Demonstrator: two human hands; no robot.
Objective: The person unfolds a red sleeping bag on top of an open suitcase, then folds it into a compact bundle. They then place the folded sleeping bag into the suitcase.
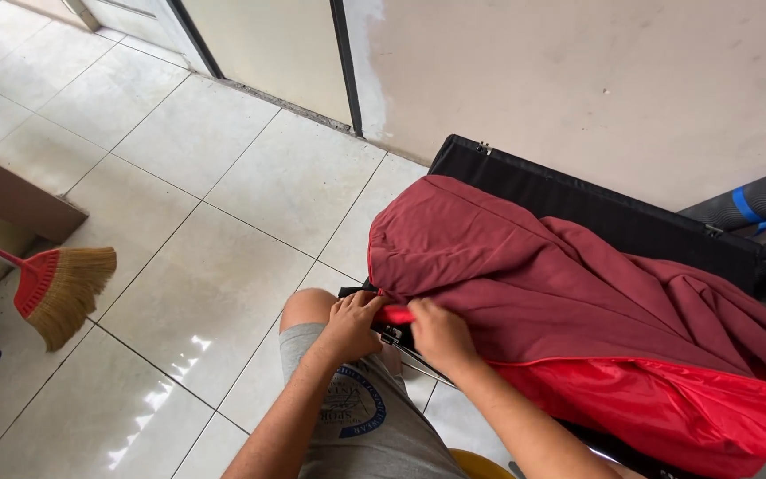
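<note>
A large dark red padded cover (569,284) with a bright red shiny lining (667,404) lies over a black case (596,208) on the floor. My left hand (352,324) and my right hand (436,335) meet at the cover's near corner, both pinching its bright red edge (394,314). My knee in grey shorts (347,399) is just below the hands. What lies under the cover is hidden.
A broom with a red head and straw bristles (59,288) leans at the left over the white tiled floor (206,231). A beige wall (596,80) and a door frame (343,62) stand behind. A dark rolled mat with a blue band (755,206) lies at the right.
</note>
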